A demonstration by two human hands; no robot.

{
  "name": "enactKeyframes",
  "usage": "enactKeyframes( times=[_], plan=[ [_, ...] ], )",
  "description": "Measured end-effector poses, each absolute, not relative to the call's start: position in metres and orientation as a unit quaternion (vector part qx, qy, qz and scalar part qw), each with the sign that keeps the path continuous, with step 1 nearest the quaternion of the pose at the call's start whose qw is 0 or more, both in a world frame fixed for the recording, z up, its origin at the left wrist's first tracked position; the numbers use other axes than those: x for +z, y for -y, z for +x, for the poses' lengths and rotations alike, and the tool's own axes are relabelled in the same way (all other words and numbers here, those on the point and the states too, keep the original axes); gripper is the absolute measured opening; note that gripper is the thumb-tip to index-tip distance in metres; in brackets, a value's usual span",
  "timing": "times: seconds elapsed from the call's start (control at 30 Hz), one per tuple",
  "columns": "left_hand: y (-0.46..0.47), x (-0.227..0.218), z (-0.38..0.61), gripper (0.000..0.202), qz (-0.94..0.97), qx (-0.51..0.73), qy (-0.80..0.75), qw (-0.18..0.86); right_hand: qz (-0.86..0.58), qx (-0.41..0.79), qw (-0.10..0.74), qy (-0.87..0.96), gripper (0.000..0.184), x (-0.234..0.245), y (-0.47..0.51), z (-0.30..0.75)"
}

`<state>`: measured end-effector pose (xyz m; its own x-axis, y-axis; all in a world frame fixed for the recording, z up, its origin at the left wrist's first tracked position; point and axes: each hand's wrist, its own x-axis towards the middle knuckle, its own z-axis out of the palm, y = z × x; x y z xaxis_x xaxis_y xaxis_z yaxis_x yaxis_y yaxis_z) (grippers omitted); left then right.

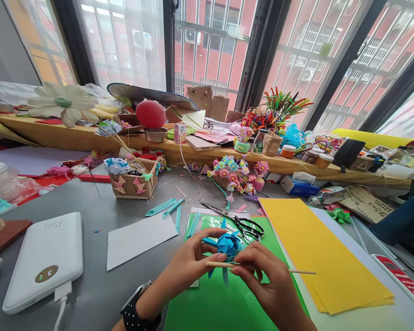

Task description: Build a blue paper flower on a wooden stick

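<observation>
Over a green sheet (210, 305), my left hand (188, 262) is closed on a blue folded-paper flower (227, 243) with pointed petals. My right hand (271, 278) pinches at the flower's near side and has a thin wooden stick (302, 272) in its grip. The stick lies level across the near side of the flower, its left end by my left thumb and its right end sticking out past my right hand. Black-handled scissors (250, 228) lie just behind the flower. Several folded teal paper strips (161, 207) rest to the left, some beside a white paper (141, 240).
Yellow paper sheets (326, 250) lie on the right. A white power bank (46, 262) with a cable is at the left. Behind stand a cardboard box (134, 186) holding sticks and a bunch of crocheted flowers (232, 172). A crowded ledge (131, 143) runs below the windows.
</observation>
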<state>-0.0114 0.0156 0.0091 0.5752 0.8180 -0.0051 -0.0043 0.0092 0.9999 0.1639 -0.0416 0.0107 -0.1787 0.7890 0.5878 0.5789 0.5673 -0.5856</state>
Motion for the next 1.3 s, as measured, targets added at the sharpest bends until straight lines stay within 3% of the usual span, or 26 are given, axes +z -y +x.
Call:
enactKeyframes(
  times=[0.2,0.33,0.43,0.5,0.6,0.7,0.9,1.07,1.3],
  plan=[
    [-0.017,0.005,-0.009,0.046,0.601,0.316,-0.315,0.663,-0.436,0.068,0.496,0.748,0.006,0.013,0.042,0.161],
    [-0.019,0.006,-0.009,0.042,0.637,0.325,-0.341,0.610,-0.423,-0.020,0.519,0.743,0.009,0.012,0.041,0.159],
    [-0.020,0.011,-0.015,0.026,0.688,0.409,-0.376,0.466,-0.423,-0.079,0.504,0.749,0.010,0.010,0.039,0.160],
    [-0.018,0.013,-0.020,0.019,0.738,0.482,-0.358,0.308,-0.426,-0.103,0.492,0.752,0.010,0.010,0.038,0.160],
    [-0.012,0.014,-0.021,0.017,0.830,0.478,-0.256,0.129,-0.421,-0.122,0.486,0.756,0.011,0.010,0.037,0.160],
    [-0.007,0.013,-0.017,0.017,0.865,0.441,-0.234,0.050,-0.412,-0.124,0.483,0.763,0.012,0.010,0.036,0.159],
    [-0.006,0.014,-0.012,0.006,0.876,0.417,-0.241,0.043,-0.407,-0.130,0.469,0.773,0.012,0.009,0.038,0.158],
    [-0.006,0.015,-0.013,0.008,0.872,0.410,-0.247,0.099,-0.393,-0.156,0.458,0.782,0.010,0.008,0.039,0.157],
    [-0.004,0.011,-0.012,0.016,0.862,0.433,-0.259,0.049,-0.430,-0.080,0.481,0.760,0.012,0.003,0.037,0.154]
  ],
)
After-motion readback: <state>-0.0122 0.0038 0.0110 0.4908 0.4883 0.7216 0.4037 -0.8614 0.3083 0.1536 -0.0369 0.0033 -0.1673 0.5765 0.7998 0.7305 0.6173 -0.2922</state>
